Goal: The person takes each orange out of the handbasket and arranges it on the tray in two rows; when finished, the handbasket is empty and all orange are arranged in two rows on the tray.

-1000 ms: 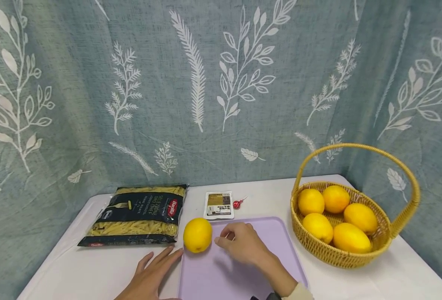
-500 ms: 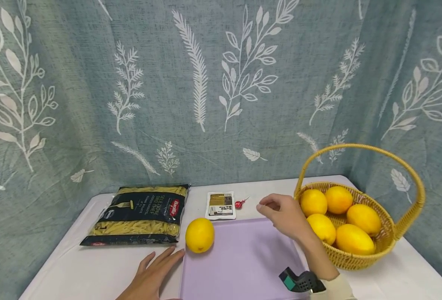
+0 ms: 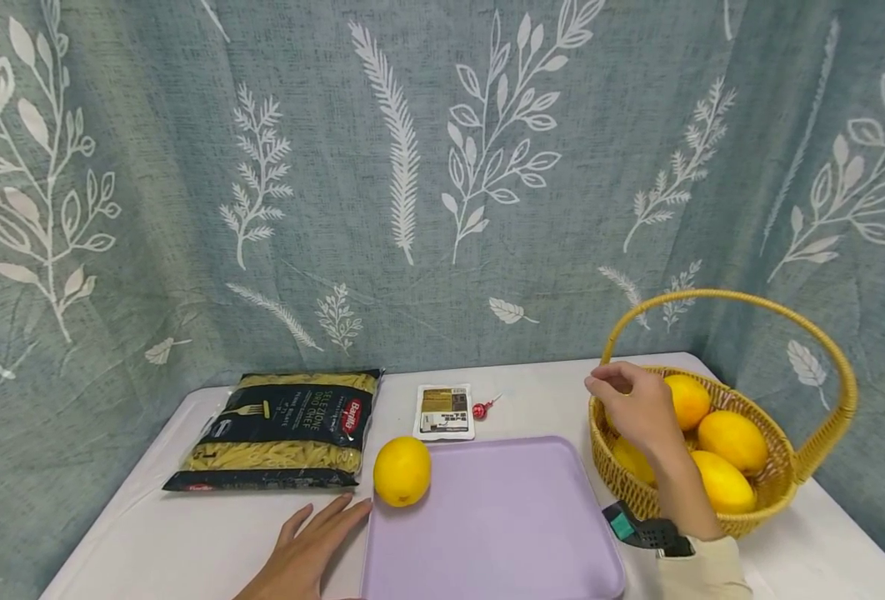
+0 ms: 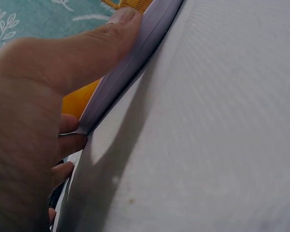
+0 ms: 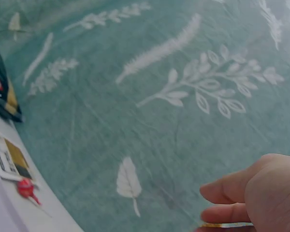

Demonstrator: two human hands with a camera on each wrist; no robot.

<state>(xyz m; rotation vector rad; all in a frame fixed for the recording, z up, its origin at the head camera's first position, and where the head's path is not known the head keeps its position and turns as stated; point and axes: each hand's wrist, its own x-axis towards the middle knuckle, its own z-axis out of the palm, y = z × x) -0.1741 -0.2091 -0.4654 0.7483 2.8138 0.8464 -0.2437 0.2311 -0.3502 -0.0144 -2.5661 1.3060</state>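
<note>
A yellow, lemon-like fruit (image 3: 402, 472) sits in the far left corner of a lilac tray (image 3: 495, 521). My left hand (image 3: 302, 552) rests at the tray's left edge, fingers spread and fairly straight. In the left wrist view its thumb (image 4: 94, 55) lies along the tray rim (image 4: 123, 77), and fingertips touch the edge. Over the left side of a yellow wicker basket (image 3: 613, 477) hovers my right hand (image 3: 641, 412), fingers loosely bent and nothing visible in them. It partly hides several yellow fruits (image 3: 732, 442) inside. In the right wrist view, the right hand's (image 5: 263, 195) thumb and fingers are apart.
Left of the tray lies a bag of penne pasta (image 3: 285, 429). Behind the tray are a small flat packet (image 3: 444, 412) and a red lollipop (image 3: 481, 410). The basket's tall arched handle (image 3: 810, 333) rises at the right. A patterned curtain (image 3: 427, 183) closes off the back.
My right hand has moved right, from beside the fruit on the tray across to above the basket. The left hand and the fruit on the tray stay put; the view shifts slightly.
</note>
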